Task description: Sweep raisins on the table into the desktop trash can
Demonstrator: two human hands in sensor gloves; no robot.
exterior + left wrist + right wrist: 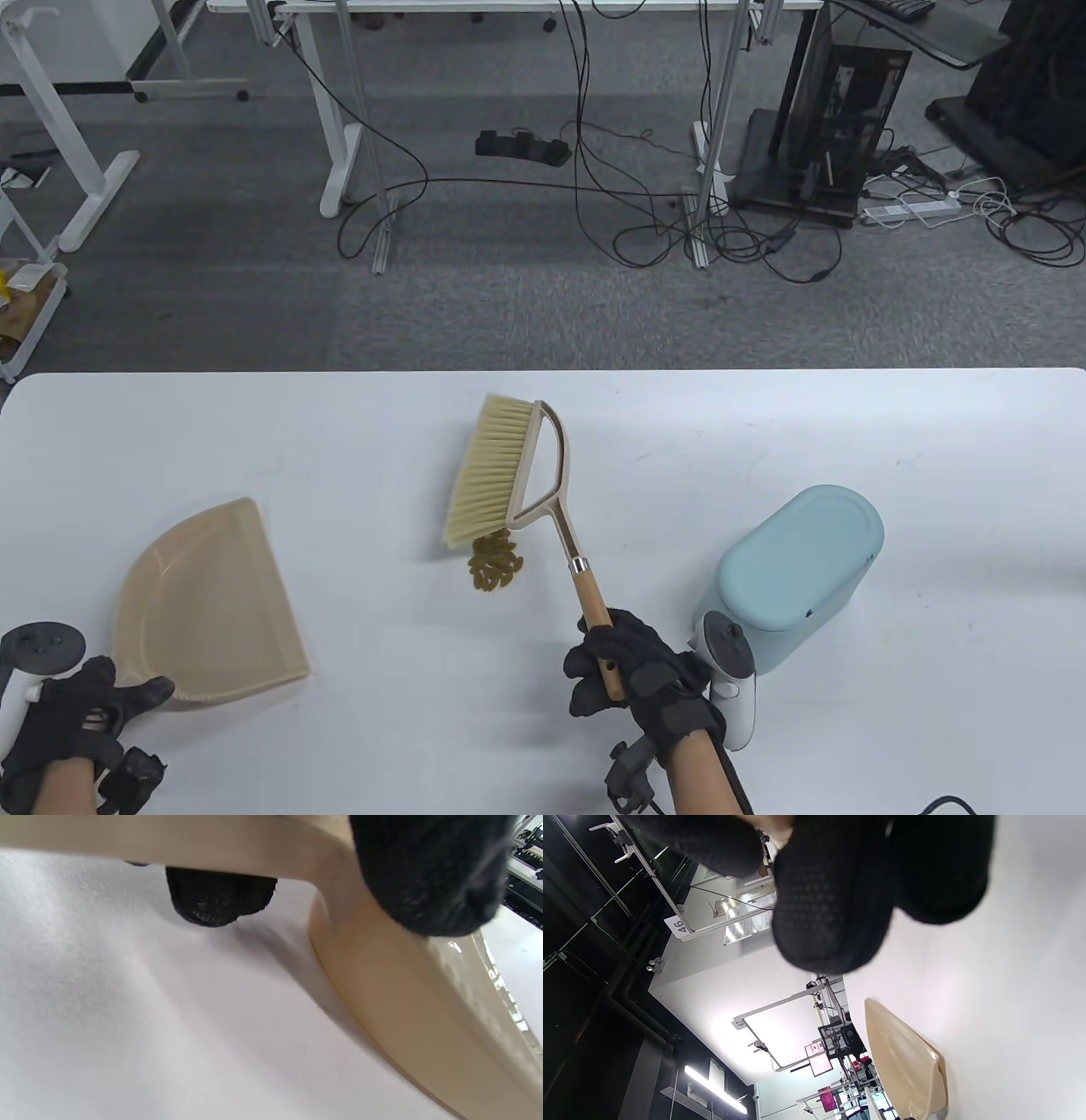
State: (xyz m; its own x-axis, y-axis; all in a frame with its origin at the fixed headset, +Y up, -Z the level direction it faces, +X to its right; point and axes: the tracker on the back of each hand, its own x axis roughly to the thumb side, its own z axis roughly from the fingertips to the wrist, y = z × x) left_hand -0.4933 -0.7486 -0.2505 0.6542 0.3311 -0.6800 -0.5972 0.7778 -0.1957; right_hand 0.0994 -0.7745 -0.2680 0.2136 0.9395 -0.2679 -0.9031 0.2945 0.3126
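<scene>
A small pile of raisins [495, 564] lies on the white table [679, 441] at the lower end of the brush bristles. My right hand [632, 671] grips the wooden handle of the beige brush [509, 471], whose head stands over the table's middle. My left hand [81, 717] holds the handle end of the beige dustpan [208, 594], which lies flat at the left; in the left wrist view my gloved fingertips [220, 899] wrap around that handle [373, 955]. The pale blue desktop trash can [793, 569] stands right of my right hand, lid closed.
The dustpan also shows in the right wrist view [903, 1065], on the table surface. The table's far edge [543, 372] runs above the brush. Beyond it are floor cables and desk legs.
</scene>
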